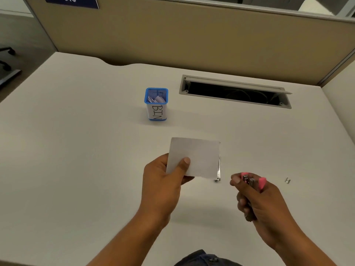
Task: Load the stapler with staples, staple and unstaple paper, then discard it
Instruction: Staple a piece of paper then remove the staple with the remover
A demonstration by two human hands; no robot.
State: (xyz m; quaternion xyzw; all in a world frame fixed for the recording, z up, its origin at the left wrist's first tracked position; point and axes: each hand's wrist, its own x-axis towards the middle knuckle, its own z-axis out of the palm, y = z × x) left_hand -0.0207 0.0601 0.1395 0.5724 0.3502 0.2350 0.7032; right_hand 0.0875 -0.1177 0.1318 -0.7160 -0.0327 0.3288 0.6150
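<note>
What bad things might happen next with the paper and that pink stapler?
The left hand pinches the paper only near one corner, so it may bend or slip when stapled.
A loose staple lies on the desk near the right hand, which holds the pink stapler; it could prick a finger.
The small bin already holds scraps, so the paper may miss.

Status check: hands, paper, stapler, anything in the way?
Left hand pinches paper above desk. Right hand grips pink stapler, apart from paper. Nothing between paper and bin; loose metal bit on desk, right.
</note>
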